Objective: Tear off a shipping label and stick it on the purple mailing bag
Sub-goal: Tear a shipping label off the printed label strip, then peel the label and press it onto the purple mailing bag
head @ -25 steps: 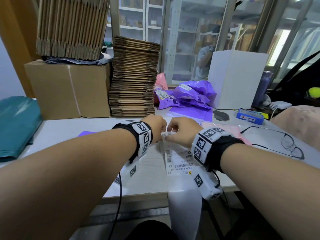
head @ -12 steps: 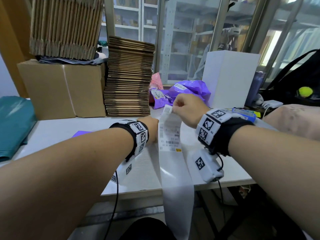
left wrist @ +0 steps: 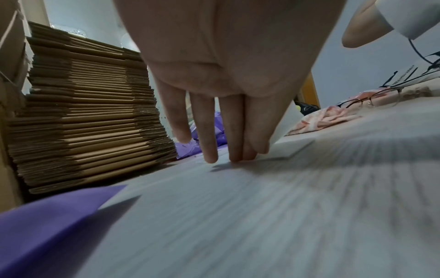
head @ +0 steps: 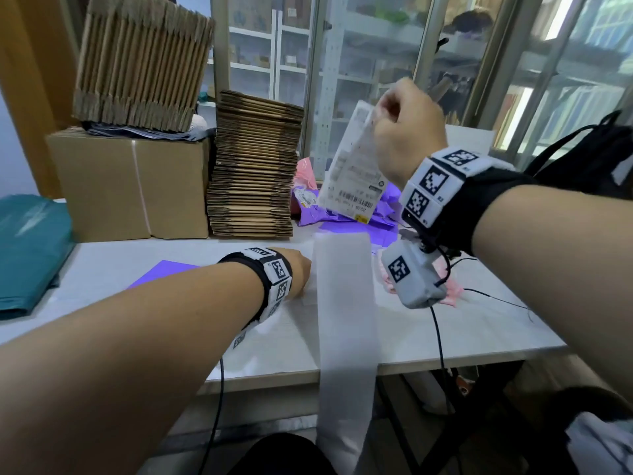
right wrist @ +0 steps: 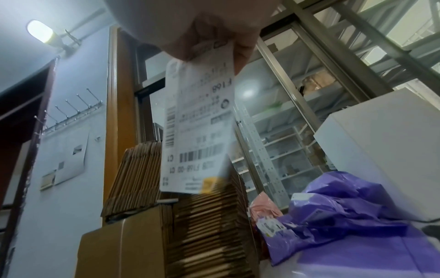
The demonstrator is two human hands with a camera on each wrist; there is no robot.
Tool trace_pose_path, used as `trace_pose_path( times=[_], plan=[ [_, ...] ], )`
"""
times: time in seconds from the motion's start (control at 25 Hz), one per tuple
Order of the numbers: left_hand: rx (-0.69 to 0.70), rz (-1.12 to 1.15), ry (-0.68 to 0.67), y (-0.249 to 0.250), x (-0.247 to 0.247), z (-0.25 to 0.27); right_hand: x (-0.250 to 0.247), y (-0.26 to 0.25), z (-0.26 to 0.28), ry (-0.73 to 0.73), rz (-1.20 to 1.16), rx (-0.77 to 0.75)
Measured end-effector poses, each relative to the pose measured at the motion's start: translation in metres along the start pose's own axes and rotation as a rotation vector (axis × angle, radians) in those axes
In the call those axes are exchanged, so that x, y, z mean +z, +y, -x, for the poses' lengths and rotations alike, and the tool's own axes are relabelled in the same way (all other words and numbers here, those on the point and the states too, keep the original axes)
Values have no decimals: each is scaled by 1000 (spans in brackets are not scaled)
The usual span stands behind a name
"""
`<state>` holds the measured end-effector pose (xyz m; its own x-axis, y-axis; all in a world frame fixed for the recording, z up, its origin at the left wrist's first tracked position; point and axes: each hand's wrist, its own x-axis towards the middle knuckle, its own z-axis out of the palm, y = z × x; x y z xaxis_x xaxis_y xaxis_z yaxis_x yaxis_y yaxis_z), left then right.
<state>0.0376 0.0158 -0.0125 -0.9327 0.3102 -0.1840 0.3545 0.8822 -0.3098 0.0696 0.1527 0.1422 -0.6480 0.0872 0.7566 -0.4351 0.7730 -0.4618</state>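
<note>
label's off the strip, we've got it: our right hand point(head: 406, 130) pinches the shipping label point(head: 354, 174) aloft, left hand point(left wrist: 228, 120) flat-fingered on the backing strip point(head: 344, 303). next we press it onto the purple mailing bag point(head: 161, 274) lying just left.
</note>
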Motion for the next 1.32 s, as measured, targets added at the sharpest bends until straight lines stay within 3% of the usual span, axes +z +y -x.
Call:
trace_pose_path(
  times=[0.12,0.2,0.36,0.4,0.56,0.68,0.76,0.92,1.0,1.16,1.32],
  plan=[
    [8,63,-27,-1,-3,10,-1,-12,-3,58,0,-1],
    [29,170,-15,-7,-3,14,8,-13,2,-1,2,34],
    [-45,476,150,-42,-12,24,39,-3,26,-156,-61,222],
    [-81,601,168,-55,-14,26,46,-2,33,-164,-85,266],
    [-287,1446,155,-100,-19,52,78,-9,57,-191,-255,449],
    [-363,1736,210,-133,-10,80,107,-22,72,-265,-305,509],
    [-395,1670,269,-152,1,99,124,-35,82,-314,-348,525],
    [-449,1491,223,-178,26,133,149,-64,88,-455,-452,647],
    [-488,1519,264,-186,36,141,154,-79,94,-531,-547,779],
    [-548,1599,402,-191,46,135,158,-94,118,-638,-645,889],
    [-580,1564,417,-193,46,127,156,-101,141,-824,-625,853]
  ],
)
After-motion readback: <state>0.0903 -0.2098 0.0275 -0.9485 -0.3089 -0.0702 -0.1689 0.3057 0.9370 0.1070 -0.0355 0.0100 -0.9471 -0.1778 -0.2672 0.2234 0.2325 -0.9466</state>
